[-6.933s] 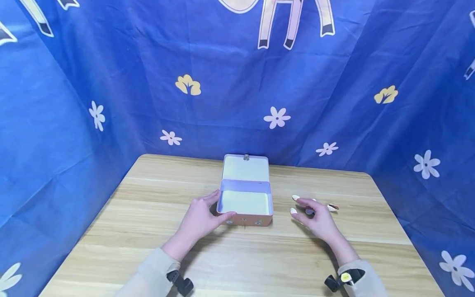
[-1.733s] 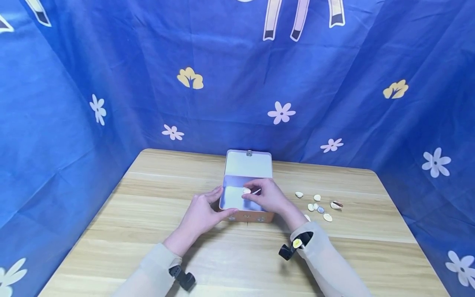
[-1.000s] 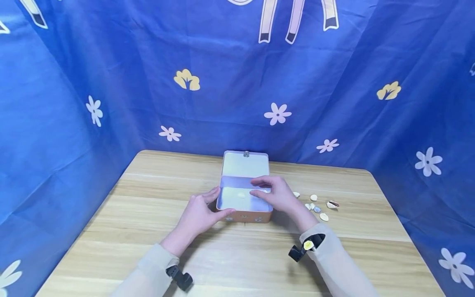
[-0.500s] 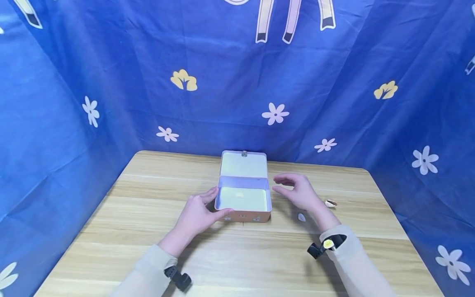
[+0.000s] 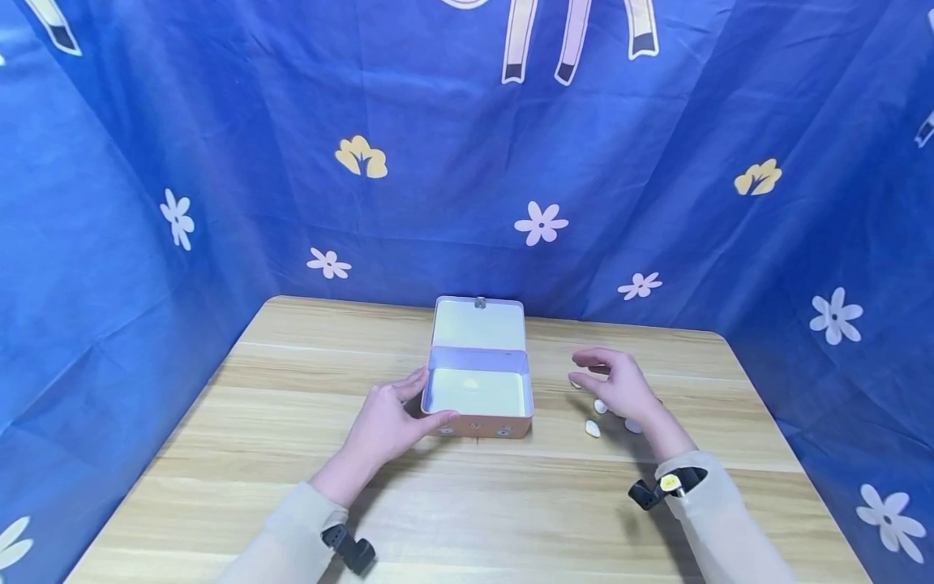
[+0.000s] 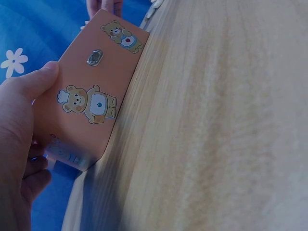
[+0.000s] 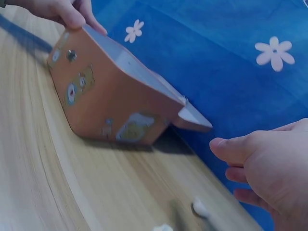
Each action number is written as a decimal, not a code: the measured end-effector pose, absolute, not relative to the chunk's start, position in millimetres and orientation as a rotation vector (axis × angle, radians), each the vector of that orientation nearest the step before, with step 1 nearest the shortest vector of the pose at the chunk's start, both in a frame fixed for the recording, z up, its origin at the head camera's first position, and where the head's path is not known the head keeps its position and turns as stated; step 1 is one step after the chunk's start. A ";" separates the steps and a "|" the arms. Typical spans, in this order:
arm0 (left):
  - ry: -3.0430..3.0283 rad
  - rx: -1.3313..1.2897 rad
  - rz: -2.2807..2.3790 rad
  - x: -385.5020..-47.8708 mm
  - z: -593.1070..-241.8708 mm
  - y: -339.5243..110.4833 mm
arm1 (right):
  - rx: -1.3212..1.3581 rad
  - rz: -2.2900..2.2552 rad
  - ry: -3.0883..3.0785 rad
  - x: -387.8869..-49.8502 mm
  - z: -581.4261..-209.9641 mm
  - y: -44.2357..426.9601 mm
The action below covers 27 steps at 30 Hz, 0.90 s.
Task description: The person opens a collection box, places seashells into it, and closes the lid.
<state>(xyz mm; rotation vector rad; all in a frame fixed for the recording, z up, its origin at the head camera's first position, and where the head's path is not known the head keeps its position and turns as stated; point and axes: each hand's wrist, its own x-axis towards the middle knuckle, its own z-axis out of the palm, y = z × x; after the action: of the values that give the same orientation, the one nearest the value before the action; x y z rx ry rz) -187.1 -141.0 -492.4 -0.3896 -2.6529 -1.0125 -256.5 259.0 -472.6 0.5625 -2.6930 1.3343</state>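
An orange tin box [image 5: 490, 427] with bear pictures stands with its lid [image 5: 479, 326] tipped back; one pale shell [image 5: 470, 384] lies inside. My left hand [image 5: 389, 423] grips the box's left front corner, thumb on the front wall, as the left wrist view shows on the orange front [image 6: 91, 77]. My right hand [image 5: 620, 388] hovers right of the box above several small shells, fingers apart and holding nothing visible. One white shell [image 5: 593, 428] lies below the fingers, another [image 5: 601, 405] nearer them; the hand hides part of the group. The right wrist view shows a blurred shell [image 7: 199, 208].
The wooden table [image 5: 467, 511] reaches back to a blue curtain [image 5: 438, 227] with flowers, which also hangs along both sides. A small metal clasp [image 5: 480, 302] sits on the lid's far edge.
Earlier my right hand held a white shell over the box; that shell now lies inside. The right hand has moved right, back over the shells. My left hand has kept its grip.
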 end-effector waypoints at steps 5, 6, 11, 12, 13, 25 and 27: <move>-2.642 -0.397 -1.022 -189.1 -494.0 -141.6 | 0.530 1.330 -2.705 -260.7 -482.1 269.3; -2.637 -0.400 -1.023 -189.5 -494.4 -141.8 | 0.515 1.332 -2.713 -261.2 -484.0 270.5; -2.628 -0.402 -1.024 -189.8 -494.9 -142.1 | 0.470 1.339 -2.760 -263.1 -494.0 274.0; -2.630 -0.398 -1.025 -189.5 -494.8 -141.8 | 0.459 1.336 -2.772 -263.5 -496.1 274.6; -2.632 -0.396 -1.026 -189.2 -494.5 -142.1 | 0.455 1.328 -2.784 -264.2 -498.0 274.7; -2.614 -0.404 -1.053 -187.5 -494.2 -141.3 | 0.464 1.224 -2.770 -269.2 -516.7 275.4; -2.611 -0.408 -1.053 -187.7 -493.9 -141.6 | 0.492 1.203 -2.756 -270.7 -519.2 275.1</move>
<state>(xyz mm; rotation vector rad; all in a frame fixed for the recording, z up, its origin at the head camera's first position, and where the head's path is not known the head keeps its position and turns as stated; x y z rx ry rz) -187.7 -141.6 -493.9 -0.4081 -2.6110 -1.0530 -270.7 275.1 -519.2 0.4916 -2.7559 1.2027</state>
